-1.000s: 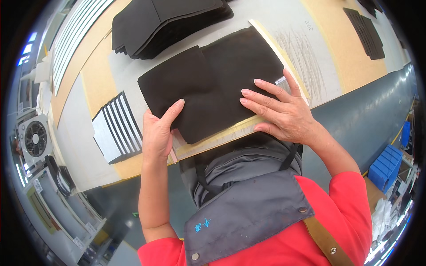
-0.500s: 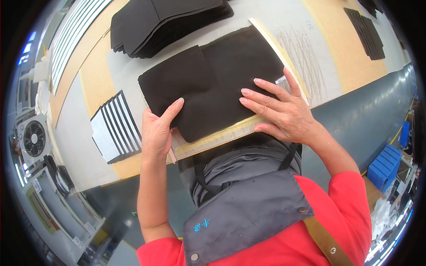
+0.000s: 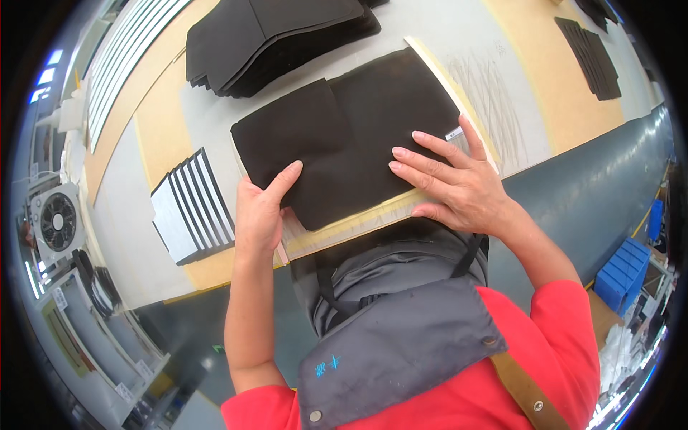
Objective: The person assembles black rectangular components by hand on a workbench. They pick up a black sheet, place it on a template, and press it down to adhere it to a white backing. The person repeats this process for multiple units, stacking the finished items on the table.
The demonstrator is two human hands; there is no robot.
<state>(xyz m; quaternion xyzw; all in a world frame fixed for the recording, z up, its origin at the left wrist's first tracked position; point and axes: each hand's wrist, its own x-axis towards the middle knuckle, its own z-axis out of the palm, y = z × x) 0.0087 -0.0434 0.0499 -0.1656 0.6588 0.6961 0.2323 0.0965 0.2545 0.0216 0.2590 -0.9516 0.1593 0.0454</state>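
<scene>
Clock directions are taken from the centre of the panel, with 12 o'clock away from the person.

Nearest, at 6 o'clock, is the grey apron. Beyond it, the black panel lies on the table by its near edge. A step and a seam cross the panel; whether it is one piece or two overlapping cannot be told.

Between 7 and 8 o'clock, the left hand rests its thumb on the panel. Its other fingers are hidden, so a full pinch cannot be confirmed. At 4 o'clock, the right hand is spread, fingertips on the panel, gripping nothing.

The step in hand appears to be steadying the panel flat. Any adjustment from here calls for light, even pressure on both sides, keeping the right edge along the pale strip at 2 o'clock.

At 8 o'clock lie striped pieces. Farther off, a black stack stands at 11 o'clock and dark pieces lie between 2 and 3.
</scene>
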